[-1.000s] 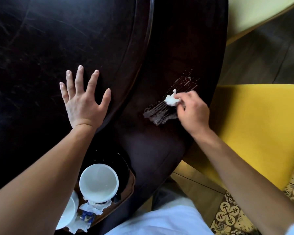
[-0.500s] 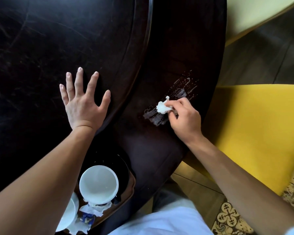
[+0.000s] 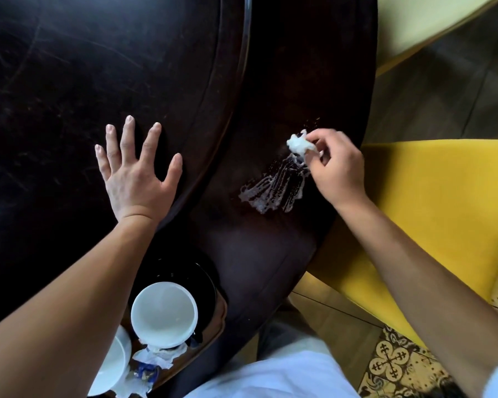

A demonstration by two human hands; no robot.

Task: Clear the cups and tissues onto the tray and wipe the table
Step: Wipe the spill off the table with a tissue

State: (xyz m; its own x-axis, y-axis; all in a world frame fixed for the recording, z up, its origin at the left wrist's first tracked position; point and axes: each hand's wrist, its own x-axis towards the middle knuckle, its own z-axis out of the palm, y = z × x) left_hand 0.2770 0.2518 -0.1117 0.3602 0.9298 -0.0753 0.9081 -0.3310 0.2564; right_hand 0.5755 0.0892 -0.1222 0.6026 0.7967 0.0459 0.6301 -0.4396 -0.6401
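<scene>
The right hand (image 3: 338, 170) pinches a wet white tissue (image 3: 299, 145) right of middle, above a streaky spill (image 3: 273, 189), while the left hand (image 3: 135, 179) lies flat on the dark table (image 3: 69, 67), fingers spread.

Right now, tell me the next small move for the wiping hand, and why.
Probably drag the tissue wad in the right hand back toward you across the wet streaks. The wad sits at the smear's far end, and milky lines remain on the table.

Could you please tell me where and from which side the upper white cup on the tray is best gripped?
Grip the white cup by its rim on the right side, coming from above. It stands upright, mouth open. The left forearm and a second cup crowd its left; crumpled tissues lie against its near edge.
</scene>
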